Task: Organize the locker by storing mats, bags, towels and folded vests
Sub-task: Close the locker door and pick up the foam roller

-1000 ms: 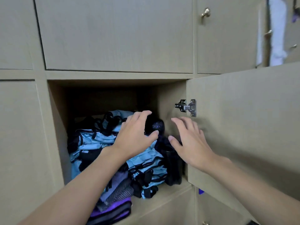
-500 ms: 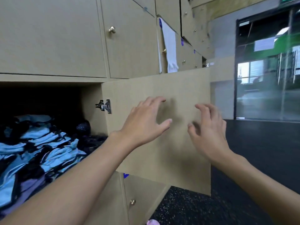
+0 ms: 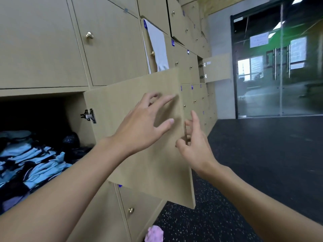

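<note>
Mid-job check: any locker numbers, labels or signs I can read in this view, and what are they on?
No text reads clearly.
Small blue tags on the beige wooden locker doors: white marks, too blurred.
White paper sheet on the glass wall: print too blurred.
White sticker on the far open locker door: too small.
</note>
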Demonstrator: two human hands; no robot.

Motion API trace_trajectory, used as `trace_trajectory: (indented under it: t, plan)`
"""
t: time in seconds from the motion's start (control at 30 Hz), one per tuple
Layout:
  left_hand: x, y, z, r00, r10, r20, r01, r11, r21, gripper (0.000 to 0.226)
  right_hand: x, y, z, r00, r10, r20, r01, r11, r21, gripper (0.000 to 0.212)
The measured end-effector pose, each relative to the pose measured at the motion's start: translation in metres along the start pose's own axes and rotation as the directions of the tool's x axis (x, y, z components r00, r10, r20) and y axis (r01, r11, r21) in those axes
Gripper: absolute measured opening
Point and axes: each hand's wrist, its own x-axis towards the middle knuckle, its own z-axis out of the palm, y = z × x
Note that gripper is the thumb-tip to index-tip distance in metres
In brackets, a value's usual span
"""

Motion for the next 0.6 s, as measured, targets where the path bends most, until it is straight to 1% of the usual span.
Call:
trace_trajectory:
  t: [0.1, 0.17, 0.23, 0.3, 0.37, 0.43, 0.5, 0.57, 0.6]
  plan:
    - [-0.025, 0.006, -0.014, 0.999, 0.026, -0.032, -0.026, 1.000, -0.013, 0.056, -0.037, -0.012, 0.012, 0.992, -0.106, 0.064, 0.107, 0.994, -0.016, 0.088]
    - [-0.048, 0.008, -0.026, 0.997, 0.015, -0.076, -0.015, 1.000, 0.002, 0.057, -0.060, -0.025, 0.023, 0.978, -0.179, 0.110, 0.181, 0.983, -0.015, 0.080]
    - [-0.074, 0.008, -0.044, 0.993, -0.001, -0.119, 0.005, 0.999, 0.034, 0.062, -0.078, -0.040, 0.036, 0.956, -0.261, 0.135, 0.262, 0.965, 0.007, 0.063]
    - [-0.098, 0.005, -0.066, 0.989, -0.022, -0.145, 0.034, 0.996, 0.082, 0.068, -0.091, -0.055, 0.051, 0.927, -0.335, 0.169, 0.325, 0.942, 0.085, 0.045]
    - [-0.122, 0.000, -0.089, 0.986, -0.071, -0.149, 0.091, 0.986, 0.136, 0.069, -0.102, -0.065, 0.073, 0.911, -0.351, 0.214, 0.315, 0.931, 0.185, 0.027]
    - [-0.146, -0.009, -0.112, 0.983, -0.128, -0.130, 0.154, 0.965, 0.212, 0.070, -0.109, -0.073, 0.102, 0.892, -0.377, 0.249, 0.333, 0.921, 0.200, 0.018]
    - [-0.171, -0.022, -0.136, 0.978, -0.152, -0.140, 0.190, 0.930, 0.315, 0.075, -0.114, -0.083, 0.134, 0.854, -0.426, 0.300, 0.389, 0.904, 0.176, 0.014]
    - [-0.193, -0.039, -0.161, 0.975, -0.117, -0.191, 0.199, 0.843, 0.500, 0.080, -0.116, -0.096, 0.164, 0.811, -0.457, 0.366, 0.425, 0.890, 0.168, 0.014]
    - [-0.203, -0.048, -0.173, 0.974, -0.091, -0.206, 0.200, 0.769, 0.607, 0.083, -0.116, -0.104, 0.178, 0.791, -0.467, 0.394, 0.435, 0.883, 0.173, 0.016]
